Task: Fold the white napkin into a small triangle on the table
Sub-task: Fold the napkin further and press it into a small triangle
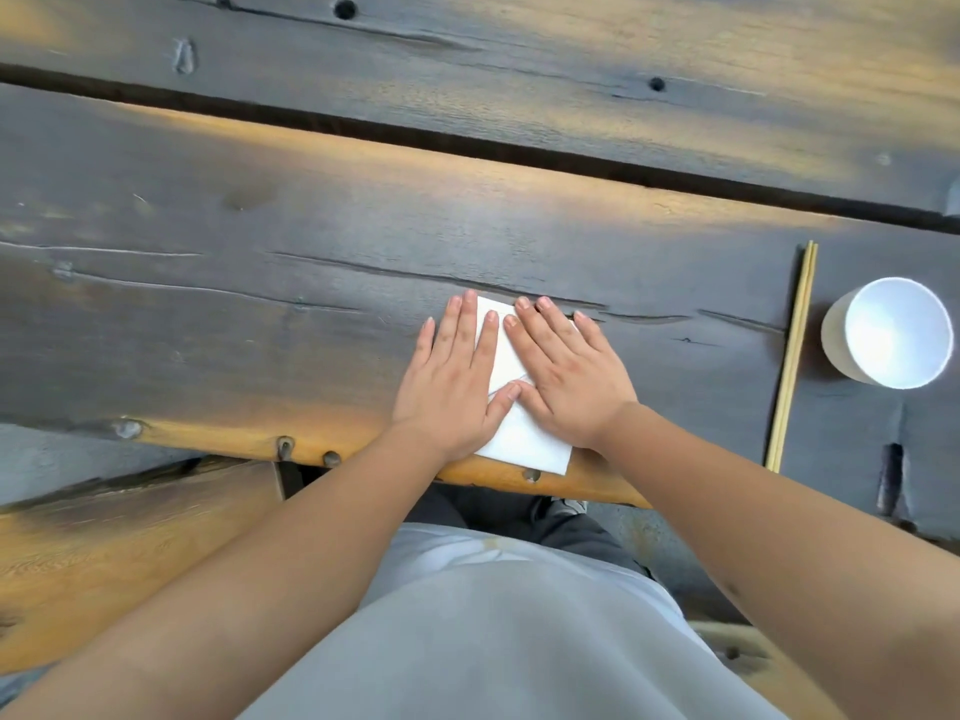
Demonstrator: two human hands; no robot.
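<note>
Fingers of both hands lie flat, spread, pressing the white napkin onto the worktop; uneven pressure could skew the crease near the edge.

A dark, weathered plank table fills the view, its boards split by a deep black gap running across. Warm orange light streaks the planks on either side of that gap. Knots and long cracks mark the wood. Below the table's near edge sits a lighter wooden bench and grey ground.
</note>
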